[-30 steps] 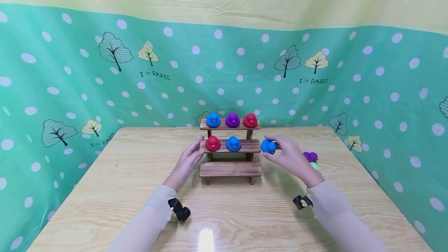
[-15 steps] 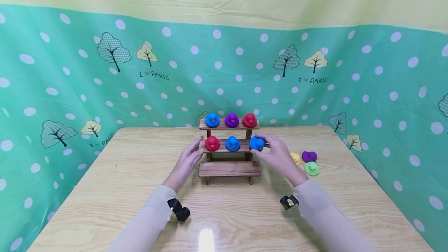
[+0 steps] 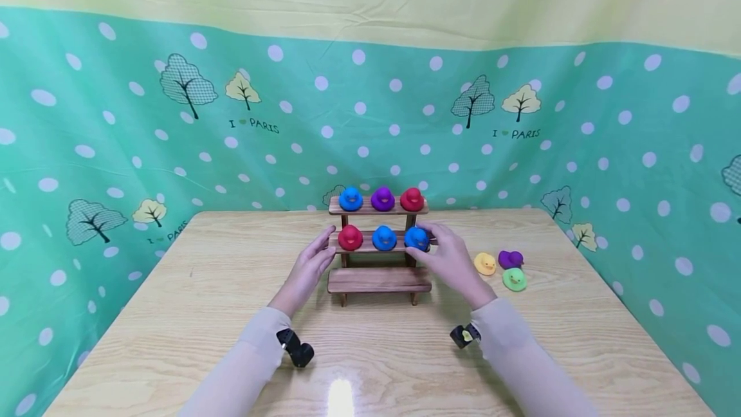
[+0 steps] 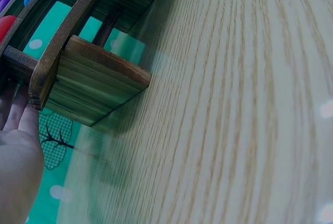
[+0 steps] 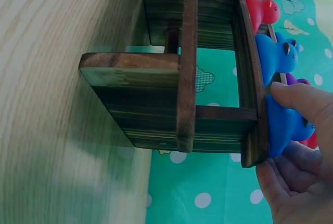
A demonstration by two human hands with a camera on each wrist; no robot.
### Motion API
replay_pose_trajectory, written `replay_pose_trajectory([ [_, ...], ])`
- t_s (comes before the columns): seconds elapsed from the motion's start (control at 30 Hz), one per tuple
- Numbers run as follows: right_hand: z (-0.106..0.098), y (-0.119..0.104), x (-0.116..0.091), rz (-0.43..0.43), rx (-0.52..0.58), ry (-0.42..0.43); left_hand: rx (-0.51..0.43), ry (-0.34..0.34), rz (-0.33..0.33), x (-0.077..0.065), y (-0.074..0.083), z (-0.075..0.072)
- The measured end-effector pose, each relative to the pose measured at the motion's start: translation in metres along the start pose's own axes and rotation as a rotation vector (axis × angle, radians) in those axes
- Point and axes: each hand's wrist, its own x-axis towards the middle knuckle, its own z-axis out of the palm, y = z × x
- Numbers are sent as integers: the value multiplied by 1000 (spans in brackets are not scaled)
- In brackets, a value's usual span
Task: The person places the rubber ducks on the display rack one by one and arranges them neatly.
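A three-tier wooden stand (image 3: 379,280) is on the table. My right hand (image 3: 450,259) pinches a blue rubber duck (image 5: 282,128) at the right end of the middle tier; the duck's base touches the board. Beside it on that tier sit another blue duck (image 3: 384,238) and a red duck (image 3: 350,237). Along the top tier are a blue duck (image 3: 350,199), a purple duck (image 3: 383,199) and a red duck (image 3: 412,199). My left hand (image 3: 307,270) is at the stand's left side, fingers extended near the middle tier's end; the left wrist view partly hides the fingertips.
Right of the stand, a yellow duck (image 3: 485,264), a purple duck (image 3: 511,259) and a green duck (image 3: 514,279) lie on the wooden table (image 3: 231,288). Behind the table hangs a green dotted cloth (image 3: 301,147). The lowest tier bears no duck.
My right hand has carried the blue duck leftward, from beside the stand onto the right end of the middle tier. The yellow duck has come into view. My left hand stays put.
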Motion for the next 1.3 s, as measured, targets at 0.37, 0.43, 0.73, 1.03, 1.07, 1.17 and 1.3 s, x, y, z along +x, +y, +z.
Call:
replay_pose_trajectory([
  [0.37,6,-1,2,17,-20,38,3,-5,6,-1,0,-1],
  [0.43,6,-2,2,24,-25,36,3,-7,8,-1,0,-2],
  [0.73,6,-5,3,38,-54,20,3,-1,4,-1,1,-1],
  [1.03,5,-6,3,33,-63,8,3,7,-2,-1,1,-1],
  [1.07,4,-6,3,32,-61,7,0,6,1,0,1,-1],
  [1.17,3,-5,3,34,-80,0,-8,-1,7,0,0,0],
  [1.3,-1,-5,1,36,-81,-20,-6,-8,7,1,-1,0],
])
